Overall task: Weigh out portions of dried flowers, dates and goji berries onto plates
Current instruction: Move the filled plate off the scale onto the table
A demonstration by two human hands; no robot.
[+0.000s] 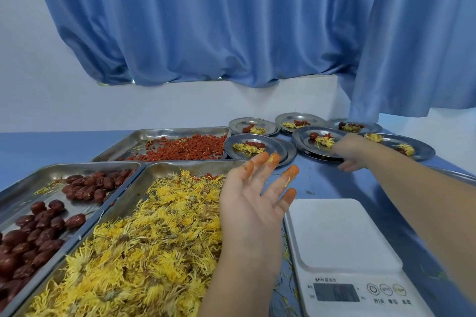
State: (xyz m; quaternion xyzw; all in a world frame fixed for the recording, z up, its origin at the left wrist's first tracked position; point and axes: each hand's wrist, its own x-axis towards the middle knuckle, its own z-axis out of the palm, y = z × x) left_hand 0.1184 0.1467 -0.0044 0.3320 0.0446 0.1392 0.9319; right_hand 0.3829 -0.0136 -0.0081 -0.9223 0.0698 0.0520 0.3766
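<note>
Watching the head feed, I have the left hand (pixel 253 203) held loose and gripping nothing. Its fingers are spread and the fingertips (pixel 292 170) are stained orange, with a few yellow petal threads stuck to them. It hangs over the right edge of the heap of dried flowers (pixel 144 239), thumb side towards the scale (pixel 334 237). The right hand (pixel 353 149) is stretched out to the far right, at the near rim of a plate (pixel 305 140) that carries a date, some goji and a tuft of flowers. That hand is blurred on my screen, but it seems to be pinching the rim, with fingers curled just under it. The plate sits on top of another one. The other plates (pixel 238 125) cluster round it at the back right of the blue tabletop (pixel 322 183), each bearing a small mixed portion, and some overlap. The bulk stock fills three steel trays (pixel 164 134) on the left: flowers nearest me, dates (pixel 38 229) in the tray touching it on the left, goji berries (pixel 190 148) in the tray behind. The white scale stands just right of the flower tray, its display unreadable from here. Stray petals dot the tabletop near it. A blue curtain (pixel 231 20) hangs against the wall behind.
</note>
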